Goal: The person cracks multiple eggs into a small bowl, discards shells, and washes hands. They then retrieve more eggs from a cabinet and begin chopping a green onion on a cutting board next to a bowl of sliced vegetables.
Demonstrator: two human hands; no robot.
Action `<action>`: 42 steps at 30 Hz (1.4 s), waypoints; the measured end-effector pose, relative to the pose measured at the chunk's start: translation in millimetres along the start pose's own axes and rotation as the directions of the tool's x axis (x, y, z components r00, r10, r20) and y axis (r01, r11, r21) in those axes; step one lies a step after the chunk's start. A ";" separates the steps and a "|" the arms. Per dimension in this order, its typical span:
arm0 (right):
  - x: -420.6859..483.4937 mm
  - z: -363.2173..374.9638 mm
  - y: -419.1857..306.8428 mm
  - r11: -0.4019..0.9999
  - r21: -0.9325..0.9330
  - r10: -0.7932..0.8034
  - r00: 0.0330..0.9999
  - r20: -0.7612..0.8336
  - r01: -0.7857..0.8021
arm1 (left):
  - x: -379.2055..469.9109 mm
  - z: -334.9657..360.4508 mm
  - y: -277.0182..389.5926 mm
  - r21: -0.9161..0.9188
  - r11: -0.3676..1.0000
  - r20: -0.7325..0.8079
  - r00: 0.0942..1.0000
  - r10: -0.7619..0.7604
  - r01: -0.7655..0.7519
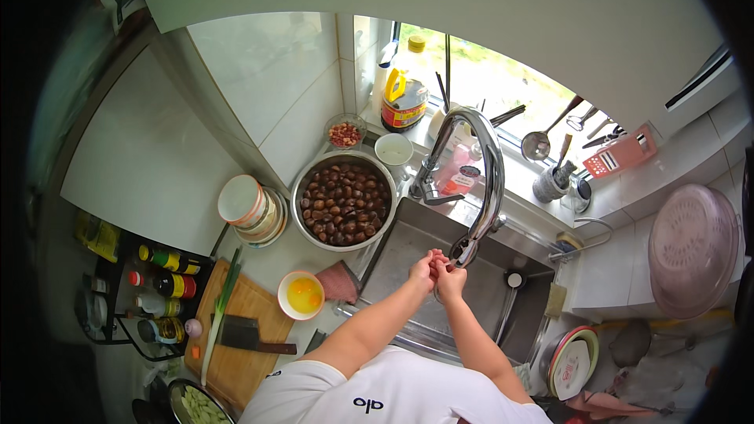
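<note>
My left hand [423, 271] and my right hand [450, 280] are together over the stainless steel sink [400, 259], fingers touching. They are just beside the spout end of the curved chrome faucet [490, 171]. The fingers overlap, so I cannot tell whether something small is between them. To the left of the sink, a steel basin [296, 212] is full of chestnuts [344, 203]. A bowl of cracked eggs [304, 295] stands on the counter near a folded reddish cloth [339, 281].
A cleaver [238, 331] and a green onion [219, 312] lie on the wooden cutting board [268, 312]. Stacked bowls [241, 200] stand against the wall. Behind the faucet are a pink soap bottle [459, 171] and an oil jug [404, 100]. A pink plastic basin [695, 250] hangs at right.
</note>
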State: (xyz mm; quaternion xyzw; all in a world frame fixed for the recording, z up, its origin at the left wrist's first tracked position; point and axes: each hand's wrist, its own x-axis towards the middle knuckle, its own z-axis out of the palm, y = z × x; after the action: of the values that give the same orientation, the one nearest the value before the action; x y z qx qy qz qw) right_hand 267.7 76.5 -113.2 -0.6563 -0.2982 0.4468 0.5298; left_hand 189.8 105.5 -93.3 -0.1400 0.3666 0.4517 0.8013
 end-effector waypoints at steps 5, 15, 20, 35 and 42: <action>-14.9 15.8 -37.7 0.828 0.478 0.245 0.956 0.159 -0.292 | 11.0 -7.2 17.2 -0.047 0.998 0.186 0.982 -0.041 0.051; -29.8 -0.5 -25.7 0.741 -0.452 -0.356 0.861 0.363 0.496 | -4.9 11.0 6.6 0.670 0.742 -0.019 1.000 -0.002 0.015; -33.0 16.2 -27.1 0.637 0.725 0.313 0.947 0.068 -0.262 | 17.2 -9.0 11.4 0.302 0.931 0.201 0.941 -0.273 0.206; -6.5 -32.7 -26.2 0.547 -0.322 -0.422 0.587 0.691 0.773 | 6.5 1.8 -3.0 0.140 0.987 -0.212 0.976 -0.044 0.075; -9.7 13.4 -36.9 0.902 0.309 0.270 0.952 0.141 -0.302 | -25.3 14.0 25.4 0.120 0.988 -0.053 0.994 -0.091 0.096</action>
State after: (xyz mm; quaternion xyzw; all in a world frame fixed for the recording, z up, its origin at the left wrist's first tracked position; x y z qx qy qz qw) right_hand 254.6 83.5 -75.6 -0.5740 -0.1452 0.5937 0.5450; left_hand 167.1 111.5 -62.8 -0.1180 0.4055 0.3868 0.8198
